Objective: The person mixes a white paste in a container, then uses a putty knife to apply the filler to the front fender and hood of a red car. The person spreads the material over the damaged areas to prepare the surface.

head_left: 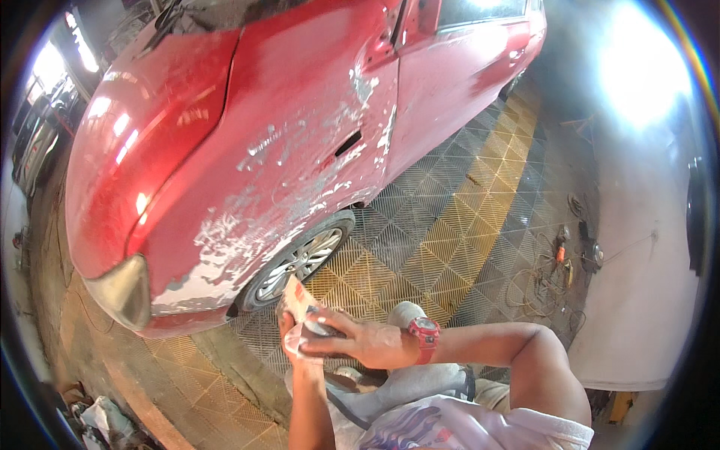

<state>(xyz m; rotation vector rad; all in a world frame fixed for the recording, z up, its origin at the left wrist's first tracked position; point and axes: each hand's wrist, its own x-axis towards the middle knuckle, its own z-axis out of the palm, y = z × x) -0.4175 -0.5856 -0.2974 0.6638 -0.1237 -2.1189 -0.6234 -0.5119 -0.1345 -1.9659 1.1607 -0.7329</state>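
The step looks like arranging: left grip [289, 334] and right grip [346, 339] pinch a pale sheet [298, 295], folds unclear, near the red car [300, 82]; next calls for steadiness.

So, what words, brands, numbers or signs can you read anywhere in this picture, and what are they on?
None can be read with certainty.
Pale piece at the left hand: orange-red marks, too small and blurred to read.
Red watch on the right wrist: face too small to read.
Shirt: purple and red print, no legible wording.
Red car: no lettering that I can make out.
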